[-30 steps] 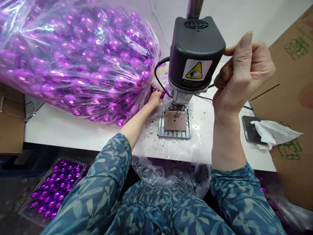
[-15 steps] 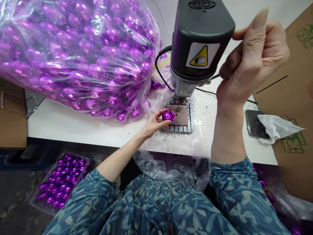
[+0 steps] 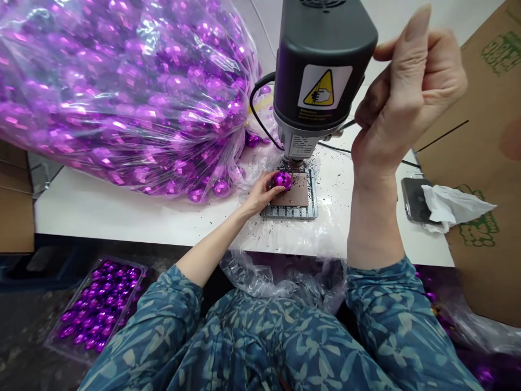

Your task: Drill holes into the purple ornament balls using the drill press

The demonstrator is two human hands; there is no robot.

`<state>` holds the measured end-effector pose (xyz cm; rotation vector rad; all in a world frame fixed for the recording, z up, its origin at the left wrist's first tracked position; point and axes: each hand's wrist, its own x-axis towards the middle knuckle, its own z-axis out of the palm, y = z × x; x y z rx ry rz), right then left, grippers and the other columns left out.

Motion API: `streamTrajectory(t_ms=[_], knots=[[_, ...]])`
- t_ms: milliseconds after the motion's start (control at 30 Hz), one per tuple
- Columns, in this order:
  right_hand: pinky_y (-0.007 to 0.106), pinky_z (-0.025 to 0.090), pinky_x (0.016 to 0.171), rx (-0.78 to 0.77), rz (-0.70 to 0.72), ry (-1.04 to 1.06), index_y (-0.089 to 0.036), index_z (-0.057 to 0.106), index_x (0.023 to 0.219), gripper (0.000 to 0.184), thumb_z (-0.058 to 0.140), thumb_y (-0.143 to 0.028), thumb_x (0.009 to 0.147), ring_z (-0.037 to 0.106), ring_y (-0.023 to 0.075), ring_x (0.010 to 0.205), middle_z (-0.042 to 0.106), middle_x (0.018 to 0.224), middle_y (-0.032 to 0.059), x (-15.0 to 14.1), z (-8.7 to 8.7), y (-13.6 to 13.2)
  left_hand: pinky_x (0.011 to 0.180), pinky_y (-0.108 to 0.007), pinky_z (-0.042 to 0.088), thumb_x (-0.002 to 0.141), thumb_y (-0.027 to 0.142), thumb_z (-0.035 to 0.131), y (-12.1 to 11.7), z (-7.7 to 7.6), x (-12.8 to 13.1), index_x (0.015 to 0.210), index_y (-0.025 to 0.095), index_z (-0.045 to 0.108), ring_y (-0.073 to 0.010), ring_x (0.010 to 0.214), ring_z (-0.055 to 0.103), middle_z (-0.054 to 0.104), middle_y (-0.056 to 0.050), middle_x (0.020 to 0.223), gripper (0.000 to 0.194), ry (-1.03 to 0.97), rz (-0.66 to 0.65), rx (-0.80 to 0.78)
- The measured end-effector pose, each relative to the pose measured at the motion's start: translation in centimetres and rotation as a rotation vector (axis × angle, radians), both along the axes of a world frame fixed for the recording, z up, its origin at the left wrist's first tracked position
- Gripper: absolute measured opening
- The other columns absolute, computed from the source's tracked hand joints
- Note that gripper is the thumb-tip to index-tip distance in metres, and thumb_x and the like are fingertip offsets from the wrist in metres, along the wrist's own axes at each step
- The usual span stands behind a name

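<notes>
Between the thumb and fingers of my left hand is a shiny purple faceted ball. It sits over a brown board on the slotted metal base of a small black bench drill press, close below the chuck. My right hand is raised beside the motor housing, fingers curled and thumb up. Whatever is inside its grip is hidden behind the fingers.
A big clear bag of purple balls fills the left of the white table. Below stands a clear tray of more balls. On the right are a phone, a crumpled tissue and a cardboard box. Dark shavings surround the base.
My left hand has carried the ball from the board's left edge inward and back, to just below the chuck. My right hand keeps its curled pose by the housing. The whole view has shifted slightly.
</notes>
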<state>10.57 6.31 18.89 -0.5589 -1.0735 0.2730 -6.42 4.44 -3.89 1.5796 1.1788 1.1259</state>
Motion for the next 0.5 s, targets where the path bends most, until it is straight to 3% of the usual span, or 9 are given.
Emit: streamTrajectory(t_ms=[67,200,300,500], knots=[[0.031,0.018,0.039,-0.019,-0.029,-0.016,-0.023,0.049,0.065,0.045,0.055,-0.066,0.079,0.02,0.0043,0.036,0.024,0.046,-0.0093,0.0,0.0,0.0,0.109,-0.046,0.059,0.086,0.037,0.086,0.0,0.1,0.6,0.139,0.018,0.068,-0.0308,0.124,0.07,0.072,-0.014,0.136,0.059,0.031,0.007,0.019],[0.033,0.016,0.039,-0.006,0.007,0.006,-0.023,0.05,0.065,0.043,0.058,-0.063,0.078,0.02,0.0047,0.035,0.024,0.046,-0.0092,0.0,0.0,0.0,0.1,-0.044,0.06,0.079,0.029,0.092,-0.6,0.5,1.9,0.136,0.019,0.069,-0.0296,0.112,0.072,0.074,-0.012,0.129,0.062,0.131,0.032,0.08],[0.033,0.014,0.039,0.022,0.039,0.03,-0.022,0.051,0.064,0.042,0.062,-0.062,0.076,0.019,0.0052,0.035,0.025,0.045,-0.0093,0.2,0.0,0.2,0.102,-0.046,0.058,0.074,0.026,0.095,-1.0,0.6,2.7,0.126,0.019,0.071,-0.0318,0.114,0.069,0.074,-0.011,0.12,0.058,0.193,0.087,0.153],[0.03,0.015,0.037,0.023,0.074,0.005,-0.021,0.057,0.064,0.049,0.069,-0.069,0.071,0.024,0.0041,0.033,0.027,0.044,-0.0102,0.7,-0.4,-0.1,0.106,-0.043,0.057,0.079,0.032,0.094,-1.1,-0.8,3.0,0.13,0.02,0.065,-0.0315,0.126,0.068,0.071,-0.013,0.13,0.059,0.035,0.058,0.162]])
